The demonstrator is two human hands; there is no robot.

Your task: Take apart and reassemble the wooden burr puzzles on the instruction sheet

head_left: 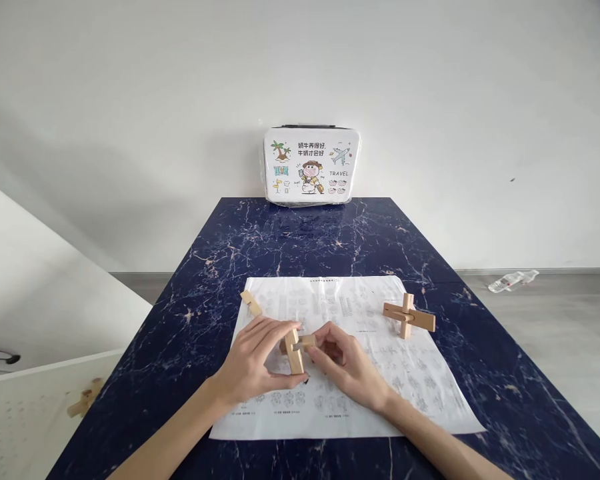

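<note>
My left hand (pixel 253 357) grips an upright notched wooden puzzle block (pixel 295 353) between thumb below and fingers above. My right hand (pixel 347 363) pinches a smaller wooden piece (pixel 307 342) whose end meets the notch of that block; how deep it sits I cannot tell. Both hands are over a printed instruction sheet (pixel 380 400) with small line diagrams. Beyond my left hand a loose notched wooden piece (pixel 251 303) lies on the sheet's left edge. To the right stands a cross-shaped wooden assembly (pixel 407 317) of joined pieces.
The sheet lies on a dark blue marbled table (pixel 300 247). At its far end, against the wall, stands a white cartoon-printed case (pixel 313 165). A white perforated surface (pixel 25 413) at lower left holds more wooden pieces (pixel 85 399). A clear plastic bottle (pixel 513 281) lies on the floor.
</note>
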